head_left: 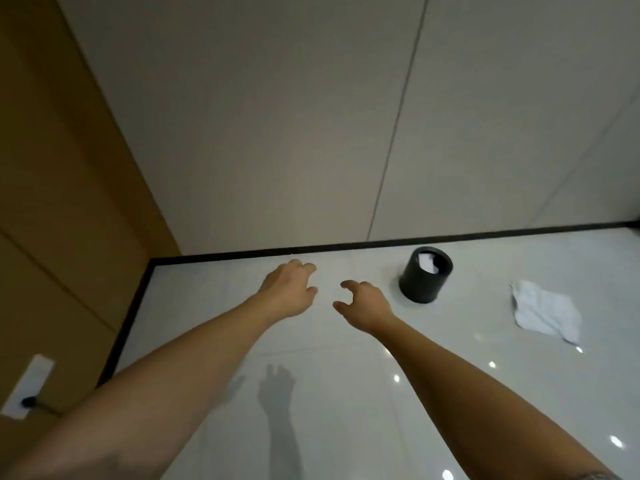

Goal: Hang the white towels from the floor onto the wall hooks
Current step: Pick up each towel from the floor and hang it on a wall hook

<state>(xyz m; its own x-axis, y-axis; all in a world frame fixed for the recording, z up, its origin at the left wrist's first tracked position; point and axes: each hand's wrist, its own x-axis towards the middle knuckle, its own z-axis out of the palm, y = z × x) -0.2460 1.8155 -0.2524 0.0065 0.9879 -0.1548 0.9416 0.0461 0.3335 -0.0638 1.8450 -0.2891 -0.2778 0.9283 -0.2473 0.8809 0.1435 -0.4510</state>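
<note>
Head view: left hand and right hand stretched forward side by side over the glossy white floor, bare forearms reaching in from the lower corners. Left: fingers loosely curled at the tips, thumb apart, holding nothing, touching nothing visible. Right: fingers and thumb bent into a loose claw, gap between them, likewise holding nothing. A small space between the two hands; their shadow cast on the tiles below the forearms.

Beyond the fingertips, a black skirting strip along the foot of the pale panelled wall, turning a corner at the left and running down beside a tan wooden panel. Low on that panel, a white socket plate with a dark plug and cable in it. Bare tiles in front of and beneath the hands, out to the skirting.

Right of the right hand, a black cylindrical bin standing on the floor near the wall, something white and crumpled inside it. Further right, well apart from both hands, one white towel lying flat but rumpled on the tiles, creased, edges uneven, one corner pointing toward the bin. Wall hooks outside the view.
</note>
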